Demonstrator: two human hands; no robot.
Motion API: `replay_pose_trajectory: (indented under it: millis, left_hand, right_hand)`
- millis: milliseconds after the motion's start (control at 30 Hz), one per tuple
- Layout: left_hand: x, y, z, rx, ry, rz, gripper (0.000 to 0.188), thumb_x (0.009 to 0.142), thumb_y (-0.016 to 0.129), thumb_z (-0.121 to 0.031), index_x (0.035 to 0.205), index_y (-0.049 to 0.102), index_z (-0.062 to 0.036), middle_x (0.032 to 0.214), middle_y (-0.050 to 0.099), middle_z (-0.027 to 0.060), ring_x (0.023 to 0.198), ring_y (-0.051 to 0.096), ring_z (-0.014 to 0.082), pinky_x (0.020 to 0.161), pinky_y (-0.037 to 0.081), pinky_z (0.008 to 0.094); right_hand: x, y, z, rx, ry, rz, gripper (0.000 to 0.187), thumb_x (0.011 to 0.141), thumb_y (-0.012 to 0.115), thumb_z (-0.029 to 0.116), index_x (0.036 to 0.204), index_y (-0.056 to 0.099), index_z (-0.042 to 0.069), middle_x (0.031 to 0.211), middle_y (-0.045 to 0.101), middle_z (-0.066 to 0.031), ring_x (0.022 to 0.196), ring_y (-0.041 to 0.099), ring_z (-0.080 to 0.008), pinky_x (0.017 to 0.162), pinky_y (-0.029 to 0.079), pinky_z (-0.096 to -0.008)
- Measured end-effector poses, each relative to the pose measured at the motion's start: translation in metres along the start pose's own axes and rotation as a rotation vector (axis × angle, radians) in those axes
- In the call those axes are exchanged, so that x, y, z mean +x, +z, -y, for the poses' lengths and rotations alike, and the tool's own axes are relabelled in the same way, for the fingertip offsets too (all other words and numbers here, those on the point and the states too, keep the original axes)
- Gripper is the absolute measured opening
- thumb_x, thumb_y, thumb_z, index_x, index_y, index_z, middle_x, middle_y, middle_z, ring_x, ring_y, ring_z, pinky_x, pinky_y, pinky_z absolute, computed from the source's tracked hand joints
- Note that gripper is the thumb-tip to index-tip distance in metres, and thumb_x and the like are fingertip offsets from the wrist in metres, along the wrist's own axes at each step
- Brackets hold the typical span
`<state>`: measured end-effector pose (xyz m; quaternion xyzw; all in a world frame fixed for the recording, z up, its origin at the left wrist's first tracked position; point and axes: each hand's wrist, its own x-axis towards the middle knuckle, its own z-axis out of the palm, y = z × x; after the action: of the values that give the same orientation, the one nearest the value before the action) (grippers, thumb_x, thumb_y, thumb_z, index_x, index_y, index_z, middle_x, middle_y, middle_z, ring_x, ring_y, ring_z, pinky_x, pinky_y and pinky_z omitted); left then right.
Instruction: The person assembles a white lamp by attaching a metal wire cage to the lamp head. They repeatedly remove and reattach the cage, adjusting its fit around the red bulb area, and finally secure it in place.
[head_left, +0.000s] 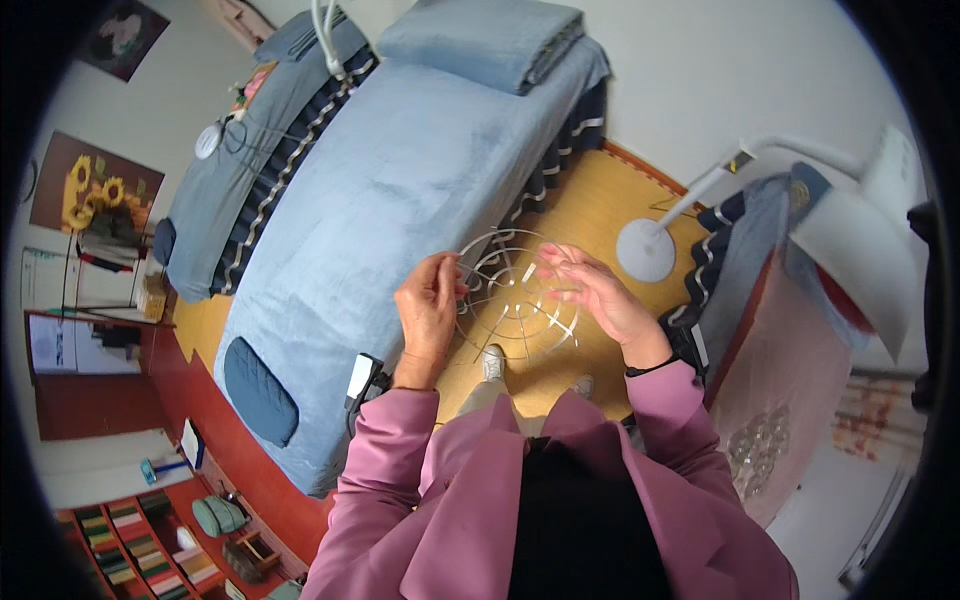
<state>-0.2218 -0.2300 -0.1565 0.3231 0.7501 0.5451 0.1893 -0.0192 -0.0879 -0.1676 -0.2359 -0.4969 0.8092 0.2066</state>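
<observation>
Clear, thin plastic, ribbed like a web: disc (515, 295) held up just beside the bed (400, 190), over the wood floor, pinched at its left rim by the left hand (428, 305) and at its upper right rim by the right hand (590, 285), fingers closed on it. Looks light, springy and easily cracked. Probably best held at the rim, both sides, not by the slender spokes.
</observation>
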Motion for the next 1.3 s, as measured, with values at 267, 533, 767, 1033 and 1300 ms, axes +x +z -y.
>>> replay_pose_trajectory:
  millis: [267, 533, 767, 1033, 1300]
  left_hand:
    - [0.068, -0.071, 0.152, 0.149, -0.059, -0.416, 0.018, 0.102, 0.06, -0.012, 0.102, 0.069, 0.0029, 0.077, 0.069, 0.0096, 0.062, 0.068, 0.0136, 0.057, 0.054, 0.0275]
    - [0.143, -0.122, 0.304, 0.197, -0.293, -0.458, 0.015, 0.1, 0.063, -0.014, 0.099, 0.067, 0.0004, 0.071, 0.068, 0.0091, 0.062, 0.072, 0.0171, 0.056, 0.056, 0.0302]
    - [0.159, -0.123, 0.372, 0.546, -0.156, -0.272, 0.007, 0.095, 0.064, -0.012, 0.095, 0.065, -0.0049, 0.078, 0.069, 0.0118, 0.065, 0.071, 0.0238, 0.059, 0.057, 0.0364]
    - [0.152, -0.151, 0.361, 1.231, 0.063, 0.398, 0.014, 0.078, 0.067, -0.011, 0.091, 0.062, -0.0068, 0.096, 0.062, 0.0089, 0.085, 0.068, 0.0248, 0.062, 0.059, 0.0347]
    - [0.148, -0.163, 0.376, 1.136, 0.141, 0.438, 0.015, 0.079, 0.064, -0.006, 0.091, 0.055, -0.0097, 0.088, 0.057, 0.0073, 0.081, 0.067, 0.024, 0.06, 0.058, 0.036]
  right_hand:
    - [0.134, 0.062, -0.13, -0.161, 0.143, -0.082, 0.032, 0.104, 0.057, 0.019, 0.124, 0.062, -0.006, 0.104, 0.071, -0.0132, 0.089, 0.071, -0.0171, 0.073, 0.059, -0.0279]
    - [0.269, 0.107, -0.262, -0.452, 0.106, -0.248, 0.017, 0.091, 0.071, 0.005, 0.107, 0.071, -0.002, 0.095, 0.074, -0.0094, 0.082, 0.071, -0.0153, 0.071, 0.057, -0.0281]
    - [0.314, 0.113, -0.298, -1.098, -0.012, -0.415, 0.009, 0.089, 0.07, 0.011, 0.092, 0.068, 0.003, 0.085, 0.072, -0.0164, 0.076, 0.072, -0.0282, 0.068, 0.056, -0.0391]
    - [0.325, 0.115, -0.273, -1.695, 0.094, -0.033, 0.015, 0.092, 0.058, 0.013, 0.082, 0.06, 0.002, 0.079, 0.069, -0.0182, 0.071, 0.07, -0.0381, 0.063, 0.056, -0.0469]
    - [0.325, 0.095, -0.277, -1.73, -0.092, 0.139, 0.005, 0.088, 0.058, 0.009, 0.087, 0.059, 0.005, 0.078, 0.068, -0.0131, 0.064, 0.07, -0.0318, 0.055, 0.055, -0.0423]
